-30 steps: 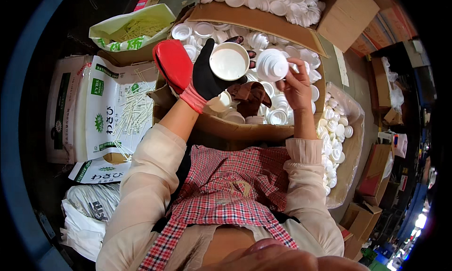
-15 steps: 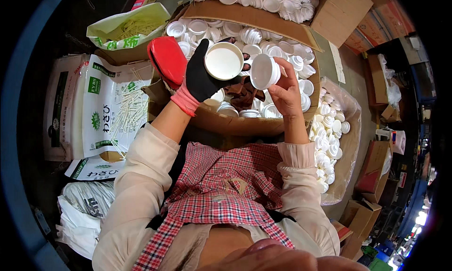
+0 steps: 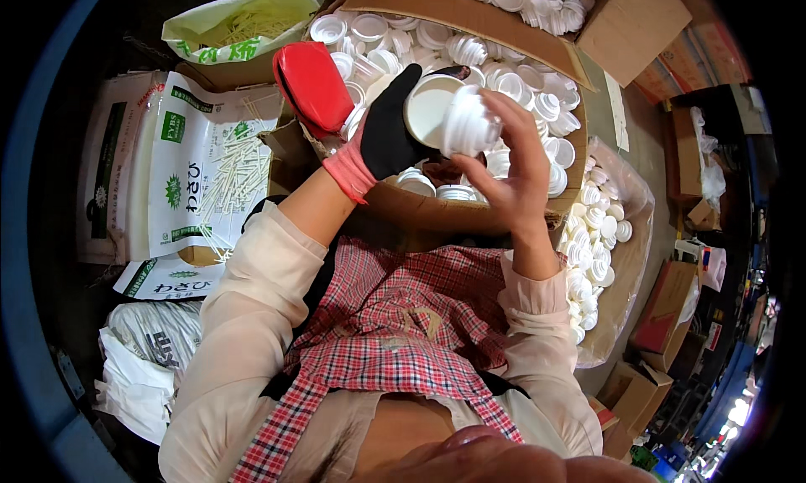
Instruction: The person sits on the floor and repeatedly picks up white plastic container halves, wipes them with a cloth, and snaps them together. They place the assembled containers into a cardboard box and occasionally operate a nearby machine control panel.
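Note:
My left hand, in a black glove with a pink cuff, grips a round white cup with its open mouth turned up toward me. From the right, my bare right hand pinches a white stepped plastic lid between thumb and fingers. That lid overlaps the cup's right side; whether the two touch I cannot tell. Both hands are above a cardboard box heaped with similar white plastic lids. A dark brown cloth or glove among them is mostly hidden behind my hands.
A red pouch sits at the box's left edge. Farther left, white sticks lie on a printed sheet, below a bag of pale sticks. More lids fill a plastic-lined box at right and a heap at the back.
My right hand has moved left and brought the lid over the cup's right side, tipping it from facing me to sideways. The view has shifted slightly.

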Motion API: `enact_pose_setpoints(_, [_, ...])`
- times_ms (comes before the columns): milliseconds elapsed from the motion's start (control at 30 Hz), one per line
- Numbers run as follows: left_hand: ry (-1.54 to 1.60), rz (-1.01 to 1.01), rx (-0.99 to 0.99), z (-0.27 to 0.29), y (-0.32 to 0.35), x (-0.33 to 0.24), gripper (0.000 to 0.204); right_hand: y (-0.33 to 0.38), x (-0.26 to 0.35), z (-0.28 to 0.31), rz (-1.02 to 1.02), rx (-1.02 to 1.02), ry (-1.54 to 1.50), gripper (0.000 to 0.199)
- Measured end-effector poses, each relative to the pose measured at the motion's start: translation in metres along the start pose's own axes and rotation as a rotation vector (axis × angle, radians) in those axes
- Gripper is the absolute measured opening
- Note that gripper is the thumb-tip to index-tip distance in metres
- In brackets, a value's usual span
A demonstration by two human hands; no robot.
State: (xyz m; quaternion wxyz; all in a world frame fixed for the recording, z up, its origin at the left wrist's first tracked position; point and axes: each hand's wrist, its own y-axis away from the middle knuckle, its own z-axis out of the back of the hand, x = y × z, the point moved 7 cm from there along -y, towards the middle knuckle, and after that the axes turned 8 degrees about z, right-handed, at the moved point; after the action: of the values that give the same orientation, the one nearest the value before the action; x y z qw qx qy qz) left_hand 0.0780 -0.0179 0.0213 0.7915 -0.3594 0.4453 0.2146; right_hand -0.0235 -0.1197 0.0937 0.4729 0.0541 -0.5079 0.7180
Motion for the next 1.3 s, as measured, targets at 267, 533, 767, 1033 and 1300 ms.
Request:
enact_pose_setpoints(267, [0.559,0.076,0.069,-0.007,0.001,-0.016,0.058,0.001,0.003,-0.015,0.105,0.072,0.294,0.059])
enact_pose_setpoints(533, [0.819,0.191,0.148,-0.009,0.003,-0.013,0.060,0.000,0.005,-0.017,0.109,0.093,0.292,0.059])
enact_pose_setpoints(767, [1.057,0.412,0.222,-0.019,0.009,-0.005,0.056,0.002,0.001,-0.020,0.122,0.105,0.321,0.064])
enact_pose_setpoints(1033, [0.980,0.426,0.186,-0.017,0.003,-0.017,0.061,0.017,-0.045,-0.019,-0.586,-0.044,-0.760,0.078])
enact_pose_setpoints(1300, [0.948,0.405,0.151,-0.027,0.006,-0.013,0.056,0.022,-0.044,-0.010,-0.526,-0.094,-0.688,0.061])
